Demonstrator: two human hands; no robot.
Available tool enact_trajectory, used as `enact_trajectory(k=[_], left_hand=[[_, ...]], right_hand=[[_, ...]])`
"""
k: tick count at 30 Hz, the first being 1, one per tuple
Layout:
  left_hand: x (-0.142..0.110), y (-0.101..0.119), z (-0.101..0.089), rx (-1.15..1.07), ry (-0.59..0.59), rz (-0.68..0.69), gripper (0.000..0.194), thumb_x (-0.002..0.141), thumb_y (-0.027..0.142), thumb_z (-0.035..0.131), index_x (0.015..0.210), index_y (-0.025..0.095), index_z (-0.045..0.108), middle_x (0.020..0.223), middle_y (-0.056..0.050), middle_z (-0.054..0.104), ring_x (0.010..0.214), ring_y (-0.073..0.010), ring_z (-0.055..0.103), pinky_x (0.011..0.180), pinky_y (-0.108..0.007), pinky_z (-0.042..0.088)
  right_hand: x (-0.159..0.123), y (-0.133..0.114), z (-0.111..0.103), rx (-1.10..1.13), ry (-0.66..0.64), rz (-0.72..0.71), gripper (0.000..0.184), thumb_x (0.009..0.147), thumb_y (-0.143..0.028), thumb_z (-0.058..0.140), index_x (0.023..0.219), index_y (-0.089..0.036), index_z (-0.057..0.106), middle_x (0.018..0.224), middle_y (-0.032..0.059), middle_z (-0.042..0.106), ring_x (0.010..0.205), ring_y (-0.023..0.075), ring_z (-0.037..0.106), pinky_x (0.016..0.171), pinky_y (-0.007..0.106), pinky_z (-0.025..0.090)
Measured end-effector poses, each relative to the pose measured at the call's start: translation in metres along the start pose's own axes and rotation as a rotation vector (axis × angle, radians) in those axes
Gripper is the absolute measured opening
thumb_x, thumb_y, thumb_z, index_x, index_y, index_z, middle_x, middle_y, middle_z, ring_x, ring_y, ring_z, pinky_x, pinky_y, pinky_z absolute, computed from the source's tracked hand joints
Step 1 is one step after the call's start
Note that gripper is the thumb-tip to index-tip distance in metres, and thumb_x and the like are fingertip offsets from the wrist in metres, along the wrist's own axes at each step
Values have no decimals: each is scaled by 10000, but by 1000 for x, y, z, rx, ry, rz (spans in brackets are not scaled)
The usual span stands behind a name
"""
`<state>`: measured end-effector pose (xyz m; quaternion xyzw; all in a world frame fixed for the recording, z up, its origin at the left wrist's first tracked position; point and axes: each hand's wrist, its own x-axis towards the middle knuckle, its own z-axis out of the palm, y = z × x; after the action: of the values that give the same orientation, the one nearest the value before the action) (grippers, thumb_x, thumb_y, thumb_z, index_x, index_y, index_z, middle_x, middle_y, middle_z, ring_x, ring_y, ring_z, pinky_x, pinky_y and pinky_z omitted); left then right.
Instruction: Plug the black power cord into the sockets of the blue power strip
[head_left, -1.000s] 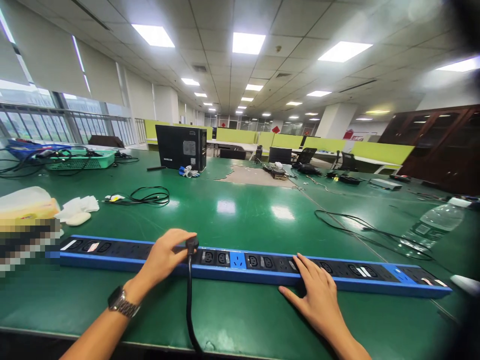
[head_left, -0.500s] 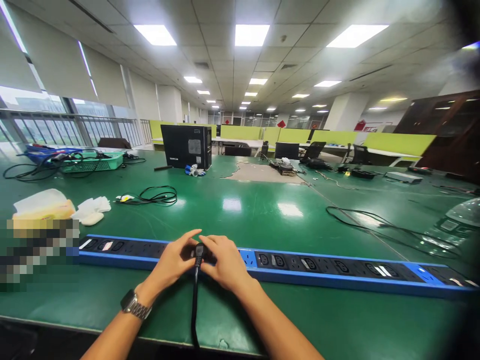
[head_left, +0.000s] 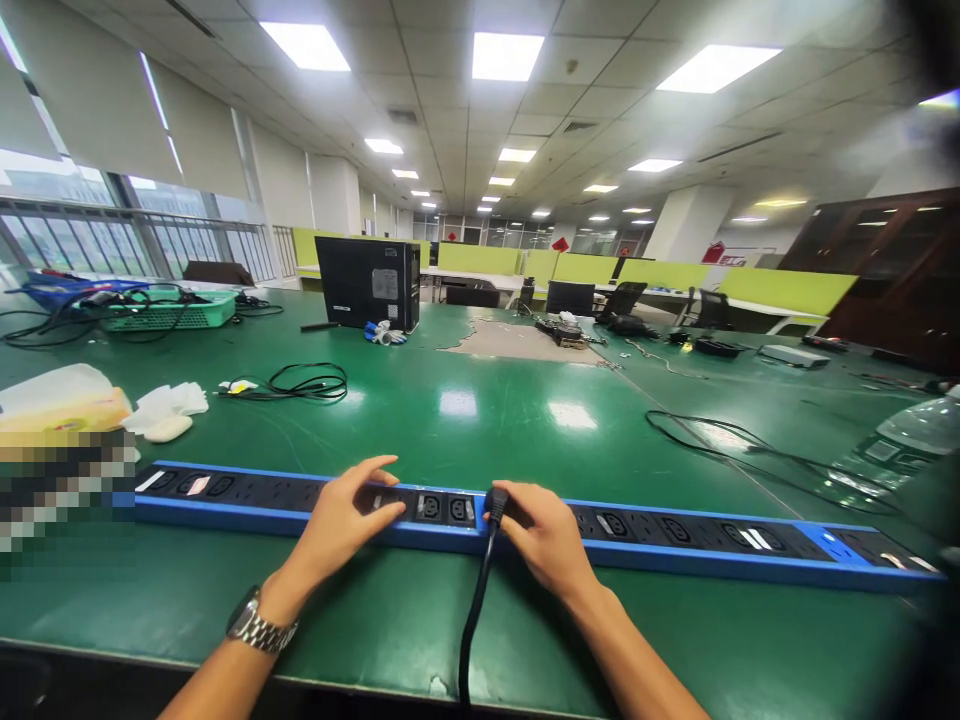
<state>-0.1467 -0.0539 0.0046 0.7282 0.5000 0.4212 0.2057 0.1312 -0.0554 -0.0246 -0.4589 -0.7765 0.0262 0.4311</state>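
A long blue and black power strip (head_left: 675,545) lies across the green table (head_left: 465,420) in front of me. My right hand (head_left: 547,535) is closed around a black plug (head_left: 495,502) at a socket near the strip's middle; its black cable (head_left: 472,620) runs down off the table's near edge. My left hand (head_left: 341,520), with a metal watch (head_left: 259,625) on the wrist, rests on the strip just left of there, fingers stretched flat over the sockets and holding nothing.
Tissues (head_left: 161,410) and a yellow pack (head_left: 60,405) lie at the left, a coiled black cable (head_left: 300,382) beyond them. A black computer case (head_left: 367,283) and a green basket (head_left: 169,312) stand farther back. A clear bottle (head_left: 892,450) and loose cables (head_left: 720,440) lie right.
The plug passed from my left hand to my right and moved right along the strip. My left hand let go and now lies flat on the strip.
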Motion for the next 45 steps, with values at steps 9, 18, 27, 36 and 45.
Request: enact_trajectory(k=[9,18,27,36,45], left_hand=[[10,39,50,-65,-174,182,421,795,226,656,1213,233,597,1127,-62,687,1045,-228,616,959,-399,462],[25,78,111,26,-168,320,425,807,77,558,1174,274,642,1143,-14,703,1015,-208,618,905,-360,467],[33,116,175,184,-243,182,265,840,258,624,1102,263,660,931,-53,728,870,-237,656,784,-351,491],[37,121,179,224,-359,286,304,851,258,630,1153,237,600,1008,-61,709,970,-249,635,867,-394,464],[8,41,80,236,-240,389,333,775,295,725,1095,230,662,1212,-89,663,1201,-318,523,1025,-537,376]], right_hand=[[-7,-9,0,-100,-108,53,349,862,-287,597,1209,-253,615,962,47,727,889,202,644,998,492,397],[-50,57,-61,-399,9,205,683,719,-595,674,1280,-223,559,1269,128,616,1155,323,541,990,541,389],[-78,80,-76,-408,114,189,582,775,-560,613,1253,-232,564,1240,106,633,1155,305,555,981,510,413],[-66,72,-75,-198,104,86,482,849,-446,577,1291,-255,547,1194,86,664,1095,261,608,931,430,487],[-56,45,-75,-149,194,148,302,882,-420,559,1117,-237,611,1039,77,693,955,234,648,826,361,520]])
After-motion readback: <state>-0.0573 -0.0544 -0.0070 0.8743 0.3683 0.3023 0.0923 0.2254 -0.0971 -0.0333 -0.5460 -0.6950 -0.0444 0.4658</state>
